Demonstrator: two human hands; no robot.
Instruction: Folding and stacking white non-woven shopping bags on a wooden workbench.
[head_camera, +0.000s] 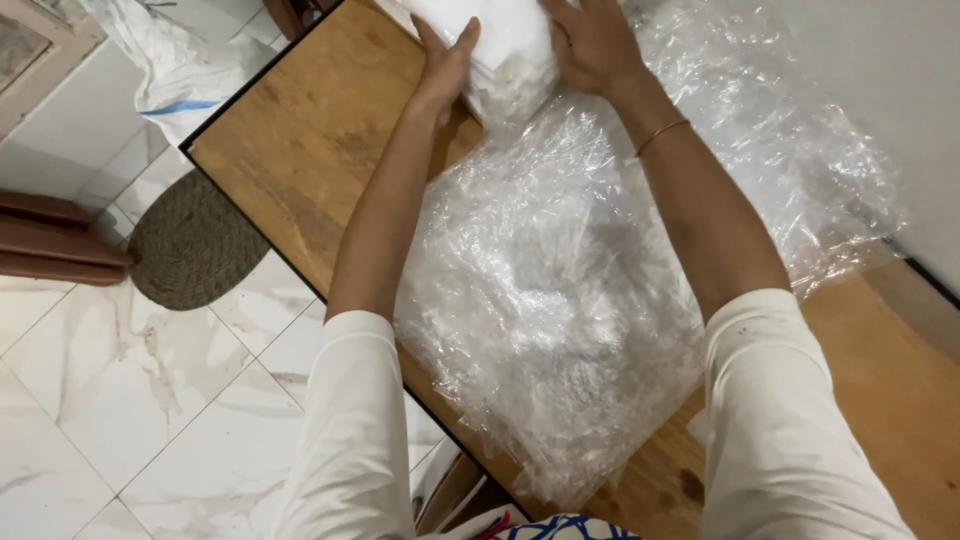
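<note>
Gripping from both sides in the head view, the left hand (445, 65) and right hand (590, 45) clamp a white bundle (505, 55) between them, fingers (462, 42) spread flat on its flanks. The bundle sits directly between the two palms, equally near each; its long axis cannot be judged, as its far end is cut off by the frame edge. Beneath and nearer than the fingers, crumpled clear plastic sheeting (560, 300) covers the wooden table (290, 150). Right fingertips are out of frame
</note>
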